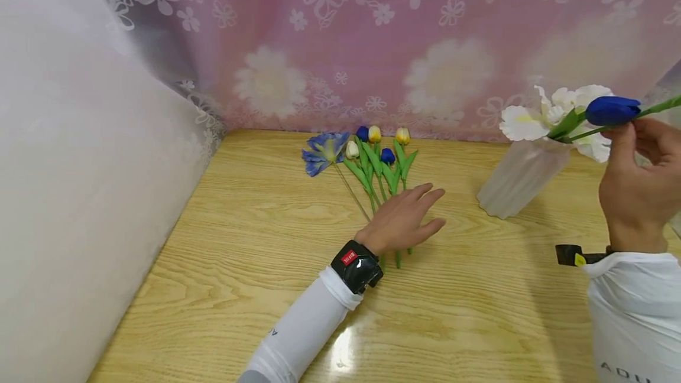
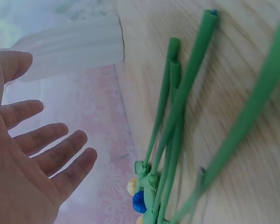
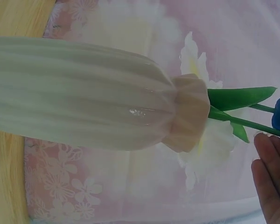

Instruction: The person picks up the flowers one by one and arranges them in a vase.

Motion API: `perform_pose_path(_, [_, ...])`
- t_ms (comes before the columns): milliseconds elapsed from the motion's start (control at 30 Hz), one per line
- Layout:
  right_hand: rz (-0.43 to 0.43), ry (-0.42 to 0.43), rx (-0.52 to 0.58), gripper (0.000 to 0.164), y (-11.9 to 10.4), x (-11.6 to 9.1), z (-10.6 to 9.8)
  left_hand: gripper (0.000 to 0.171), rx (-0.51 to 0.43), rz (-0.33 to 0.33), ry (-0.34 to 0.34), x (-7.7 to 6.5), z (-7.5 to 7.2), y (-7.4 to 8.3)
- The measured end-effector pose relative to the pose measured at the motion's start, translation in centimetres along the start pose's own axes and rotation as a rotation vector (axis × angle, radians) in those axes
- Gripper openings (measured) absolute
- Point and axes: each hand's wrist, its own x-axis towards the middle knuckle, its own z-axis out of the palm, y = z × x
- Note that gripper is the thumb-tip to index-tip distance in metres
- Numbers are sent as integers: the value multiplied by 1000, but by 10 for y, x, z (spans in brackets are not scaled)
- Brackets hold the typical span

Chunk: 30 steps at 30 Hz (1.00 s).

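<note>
My right hand [image 1: 641,179] pinches a green flower stem [image 3: 252,125] beside a blue tulip [image 1: 612,110]. This stem reaches into the mouth of a ribbed whitish vase [image 1: 524,177], and its far end runs out of the head view at the right. White ruffled flowers [image 1: 524,123] and green leaves stand in the vase. My left hand [image 1: 404,217] is empty, fingers spread, over the stems of several artificial tulips [image 1: 375,164] lying on the table. Their heads are blue, white and yellow-white. A blue ruffled flower [image 1: 324,152] lies at their left.
The wood-grain table [image 1: 239,265] meets a pink flower-patterned curtain [image 1: 351,52] at its back edge. A pale sheet [image 1: 80,164] hangs along the left side. In the left wrist view, green stem ends [image 2: 193,79] lie beside the hand.
</note>
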Motion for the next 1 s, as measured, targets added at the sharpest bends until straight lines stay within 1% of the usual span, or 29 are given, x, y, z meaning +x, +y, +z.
perform_pose_path(100, [-12,-18,-42,27,1,1,0,59,-4,10,4,5,2,4])
perform_pose_path(200, [-4,-33,-87,32,1,0,0,59,-22,21,-4,9,4,8])
perform_pose_path(333, [-16,-56,-115,33,4,0,1,60,-34,26,-16,12,7,13])
perform_pose_path(533, [-97,-95,-128,34,7,4,3,59,-13,27,-3,12,8,15])
perform_pose_path(600, [-121,-120,-150,34,7,5,3,59,-8,29,0,11,8,14])
perform_pose_path(667, [-95,-168,-195,35,5,6,2,58,-3,29,3,10,8,13])
perform_pose_path(733, [-34,-241,-255,36,3,7,0,57,2,26,5,9,8,12])
perform_pose_path(833, [105,-401,-357,44,2,7,-7,57,7,13,-1,8,9,11])
perform_pose_path(900, [159,-505,-400,50,0,4,-12,56,12,4,-7,7,10,10])
perform_pose_path(933, [175,-555,-423,53,1,3,-15,56,12,1,-10,7,10,9])
perform_pose_path(1000, [172,-648,-444,56,1,-2,-20,56,10,-3,-12,7,11,8])
